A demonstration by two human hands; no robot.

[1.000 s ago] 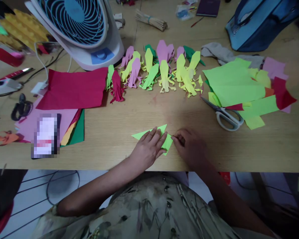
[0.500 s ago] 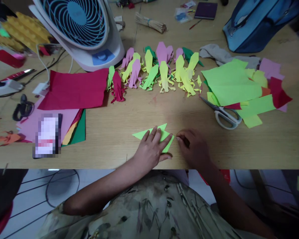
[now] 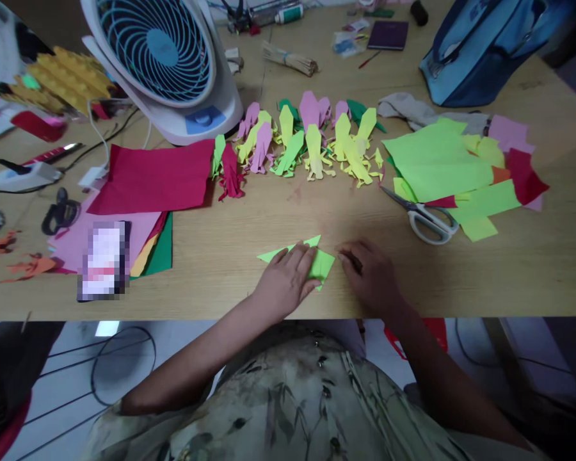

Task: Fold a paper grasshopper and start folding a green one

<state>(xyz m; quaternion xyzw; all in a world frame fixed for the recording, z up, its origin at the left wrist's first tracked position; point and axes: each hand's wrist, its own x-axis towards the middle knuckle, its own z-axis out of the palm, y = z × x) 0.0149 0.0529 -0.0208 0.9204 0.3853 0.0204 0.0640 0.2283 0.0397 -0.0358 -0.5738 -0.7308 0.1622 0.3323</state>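
A folded light-green paper (image 3: 323,264) with pointed corners lies on the table near its front edge. My left hand (image 3: 285,275) rests on the paper's left and middle part, palm down with the fingers stretched out, covering much of it. Just right of the paper's right corner, my right hand (image 3: 372,275) is curled, thumb and forefinger drawn together. I see nothing between those fingers; a small gap seems to part them from the corner.
Paper frogs or similar folded figures (image 3: 313,150) stand in a row behind. Scissors (image 3: 432,223) lie right, by green paper sheets (image 3: 441,160). Left are a red sheet (image 3: 153,176), a phone (image 3: 104,259) and black-handled scissors (image 3: 60,211). Farther back stand a fan (image 3: 163,57) and blue bag (image 3: 484,51).
My left forefinger and thumb have drawn back leftward, uncovering more of the paper's right part. My right hand stays nearly in place beside the corner. The camera view has shifted slightly.
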